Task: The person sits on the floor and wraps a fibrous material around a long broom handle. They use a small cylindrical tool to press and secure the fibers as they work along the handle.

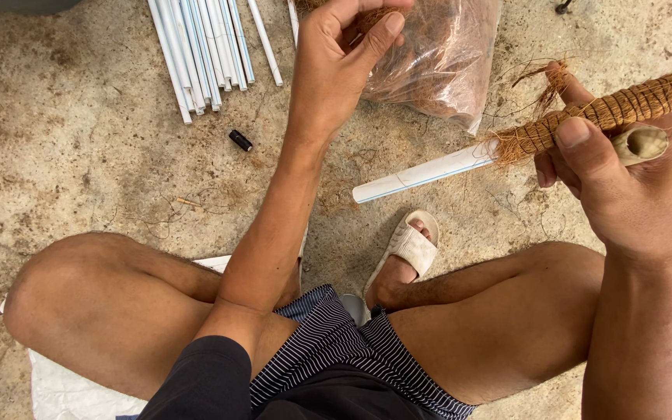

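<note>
Gripped in the right hand (624, 187) at the frame's right, a white pipe (429, 171) half-wrapped in coir (631, 101) slants toward centre. Top centre, the left hand (336, 62) pinches coconut fibre (375, 15) from a clear plastic bag (445, 54). Bare white pipes (204, 47) lie upper left on rough, stained concrete floor (79, 132).

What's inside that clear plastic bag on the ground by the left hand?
The clear plastic bag holds loose brown coconut-like fibre. The left hand pinches a tuft of it at the bag's mouth. Its top runs out of frame, so how full it is cannot be seen.
</note>
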